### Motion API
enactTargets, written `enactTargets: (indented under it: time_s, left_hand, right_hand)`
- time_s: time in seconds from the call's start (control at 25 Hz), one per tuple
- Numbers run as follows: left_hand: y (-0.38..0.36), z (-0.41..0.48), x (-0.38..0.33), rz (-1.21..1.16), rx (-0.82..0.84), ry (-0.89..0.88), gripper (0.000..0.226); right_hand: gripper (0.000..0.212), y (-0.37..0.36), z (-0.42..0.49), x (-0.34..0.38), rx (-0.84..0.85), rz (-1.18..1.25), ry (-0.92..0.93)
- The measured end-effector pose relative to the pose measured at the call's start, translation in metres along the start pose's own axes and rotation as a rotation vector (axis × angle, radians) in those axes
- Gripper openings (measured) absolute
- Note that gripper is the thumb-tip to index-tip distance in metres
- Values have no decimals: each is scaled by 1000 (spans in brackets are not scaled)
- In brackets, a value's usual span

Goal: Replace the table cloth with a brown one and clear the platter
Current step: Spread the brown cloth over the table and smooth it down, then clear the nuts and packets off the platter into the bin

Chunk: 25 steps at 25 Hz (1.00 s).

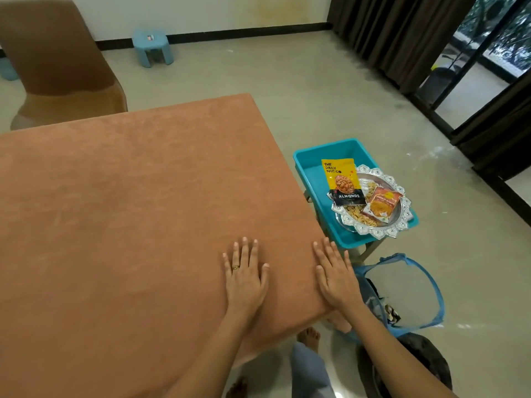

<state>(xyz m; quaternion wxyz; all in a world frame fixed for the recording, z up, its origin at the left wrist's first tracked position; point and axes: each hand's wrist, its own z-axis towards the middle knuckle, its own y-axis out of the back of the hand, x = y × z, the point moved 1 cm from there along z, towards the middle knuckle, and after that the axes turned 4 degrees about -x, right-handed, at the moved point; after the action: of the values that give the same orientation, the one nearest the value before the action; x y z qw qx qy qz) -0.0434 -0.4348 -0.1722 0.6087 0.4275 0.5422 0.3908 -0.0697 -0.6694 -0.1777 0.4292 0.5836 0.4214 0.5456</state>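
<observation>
A chair (57, 61) under a brown cover is standing at the far left, and a small blue stool (152, 47) is sitting by the wall behind it. The brown cloth (129, 211) is lying spread over the whole surface, hanging over its near and right edges. The left hand (244, 280), wearing a ring (235, 267), is resting palm down on the cloth near the right edge, fingers straight and slightly spread, holding nothing. Just beside it the right hand (334, 275) is lying flat the same way, its outer fingers reaching past the edge of the surface. Further right, a blue tub (310, 173) is sitting on a low stand beside the surface, and the silver platter (382, 232) is resting tilted across it. A yellow packet of almonds (343, 182) is leaning over the platter's left rim, an orange snack packet (380, 208) is lying on the platter, and loose chips (359, 216) are showing beneath them. A see-through blue bag (413, 297) is standing open on the floor nearer the person, and dark curtains (388, 33) are hanging at the far right.
</observation>
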Motion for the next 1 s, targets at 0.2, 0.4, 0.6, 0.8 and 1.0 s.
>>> enactTargets:
  time_s: [0.2,0.4,0.6,0.8,1.0]
  left_hand:
    - [-16,45,-68,-39,69,-20,63]
    - [-30,97,-137,-158,85,4,67]
    - [-71,161,-213,-445,261,-10,68]
    - [-137,204,-235,-540,483,147,87]
    - [-175,225,-242,-625,540,355,99]
  right_hand:
    - [58,11,22,-53,70,230,-96]
    - [61,40,64,-96,-25,356,-235]
    - [74,48,117,-201,-108,443,-542]
    - [81,37,150,-281,-161,600,-892]
    - [67,10,168,-308,-132,730,-1071]
